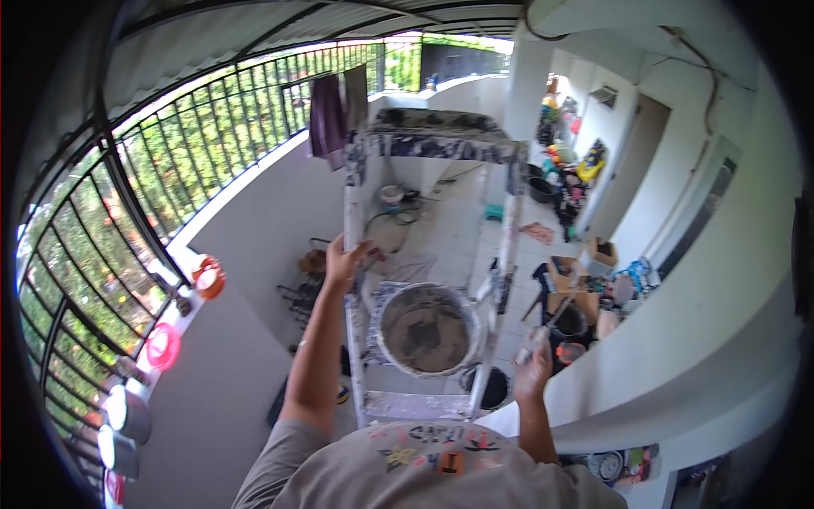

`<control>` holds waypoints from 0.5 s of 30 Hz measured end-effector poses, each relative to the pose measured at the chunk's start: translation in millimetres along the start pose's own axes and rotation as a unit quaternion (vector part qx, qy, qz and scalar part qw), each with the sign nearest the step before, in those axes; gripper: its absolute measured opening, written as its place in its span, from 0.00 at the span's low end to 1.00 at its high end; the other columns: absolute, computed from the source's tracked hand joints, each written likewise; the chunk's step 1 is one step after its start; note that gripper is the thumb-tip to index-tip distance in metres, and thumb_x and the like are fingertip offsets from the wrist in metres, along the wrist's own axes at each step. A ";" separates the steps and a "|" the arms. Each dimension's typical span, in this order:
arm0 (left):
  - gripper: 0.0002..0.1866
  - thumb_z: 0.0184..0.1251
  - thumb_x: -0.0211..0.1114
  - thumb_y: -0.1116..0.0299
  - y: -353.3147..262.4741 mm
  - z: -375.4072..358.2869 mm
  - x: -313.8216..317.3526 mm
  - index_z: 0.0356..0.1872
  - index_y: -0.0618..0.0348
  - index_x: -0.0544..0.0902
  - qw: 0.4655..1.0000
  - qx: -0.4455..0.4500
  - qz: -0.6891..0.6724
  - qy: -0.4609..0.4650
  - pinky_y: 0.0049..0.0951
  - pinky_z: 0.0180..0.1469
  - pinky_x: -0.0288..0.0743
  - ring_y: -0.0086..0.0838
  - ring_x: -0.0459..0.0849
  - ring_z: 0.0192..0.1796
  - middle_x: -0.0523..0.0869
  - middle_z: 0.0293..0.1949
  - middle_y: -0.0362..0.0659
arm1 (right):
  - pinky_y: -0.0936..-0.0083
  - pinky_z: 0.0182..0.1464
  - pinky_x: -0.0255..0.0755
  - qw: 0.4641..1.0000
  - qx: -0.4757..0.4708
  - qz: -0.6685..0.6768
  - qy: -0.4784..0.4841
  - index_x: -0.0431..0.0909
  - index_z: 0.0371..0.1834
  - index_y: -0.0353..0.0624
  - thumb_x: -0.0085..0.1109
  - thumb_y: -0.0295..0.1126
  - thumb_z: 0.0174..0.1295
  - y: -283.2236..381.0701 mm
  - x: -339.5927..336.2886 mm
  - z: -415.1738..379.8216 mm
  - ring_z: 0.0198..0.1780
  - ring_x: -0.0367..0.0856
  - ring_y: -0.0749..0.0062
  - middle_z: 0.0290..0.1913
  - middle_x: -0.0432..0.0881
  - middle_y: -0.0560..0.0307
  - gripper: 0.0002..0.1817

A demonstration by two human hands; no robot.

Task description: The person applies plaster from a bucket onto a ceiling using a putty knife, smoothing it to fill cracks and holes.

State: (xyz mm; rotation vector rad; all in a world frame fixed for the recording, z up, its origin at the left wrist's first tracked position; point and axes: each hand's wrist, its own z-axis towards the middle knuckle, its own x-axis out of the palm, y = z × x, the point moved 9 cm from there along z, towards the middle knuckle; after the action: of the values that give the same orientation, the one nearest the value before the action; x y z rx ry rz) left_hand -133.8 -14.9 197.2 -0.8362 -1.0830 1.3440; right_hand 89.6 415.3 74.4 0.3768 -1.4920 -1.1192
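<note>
My left hand (346, 261) is wrapped round the left rail of a paint-spattered stepladder (415, 405), at about the middle of its height. Held out at the right, my right hand (532, 373) grips a trowel (536, 341), its handle smeared pale and its thin end pointing up and away; the blade appears edge-on and blurred. Between the ladder's rails sits a round bucket (386, 348) of grey mortar (445, 339), with a darker square patch in the middle. More dried splashes cover the ladder's top cap (437, 146).
Black railings (212, 144) and a low white wall (203, 373) run along the left, with pots and a pink bowl (163, 346) on the ledge. A curved white wall (661, 356) rises at right. Cardboard boxes (566, 273), a dark bucket (489, 388) and clutter stand on the tiled floor below.
</note>
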 end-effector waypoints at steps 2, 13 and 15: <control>0.11 0.62 0.73 0.67 -2.9 -1.7 3.0 0.40 0.62 0.83 1.000 0.010 -0.010 0.009 0.23 0.29 0.69 0.20 0.77 0.25 0.85 0.28 0.38 | 0.76 0.30 0.65 0.999 0.032 -0.009 -0.025 0.69 0.68 0.45 0.56 0.47 0.72 -8.9 -11.8 -37.3 0.37 0.72 0.78 0.50 0.77 0.63 0.27; 0.10 0.64 0.71 0.69 14.7 5.8 -2.0 0.37 0.65 0.81 0.999 0.029 -0.026 -0.010 0.26 0.29 0.70 0.23 0.77 0.25 0.81 0.26 0.41 | 0.87 0.24 0.55 0.949 -0.089 -0.197 -0.229 0.70 0.68 0.41 0.46 0.53 0.75 27.6 -73.6 -90.0 0.34 0.69 0.84 0.46 0.79 0.61 0.29; 0.12 0.62 0.75 0.67 14.9 6.1 -1.8 0.39 0.63 0.81 1.000 0.016 -0.017 0.012 0.24 0.28 0.71 0.20 0.78 0.24 0.82 0.27 0.37 | 0.91 0.24 0.55 0.954 -0.030 -0.236 -0.183 0.66 0.71 0.49 0.43 0.59 0.75 34.2 -63.2 -92.4 0.30 0.65 0.88 0.37 0.72 0.66 0.31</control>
State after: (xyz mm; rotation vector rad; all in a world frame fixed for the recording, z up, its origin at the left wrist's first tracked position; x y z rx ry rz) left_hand -144.3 -16.1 184.9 -0.8060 -1.0507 1.3173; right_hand 201.6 441.1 52.4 0.5231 -1.7349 -1.6813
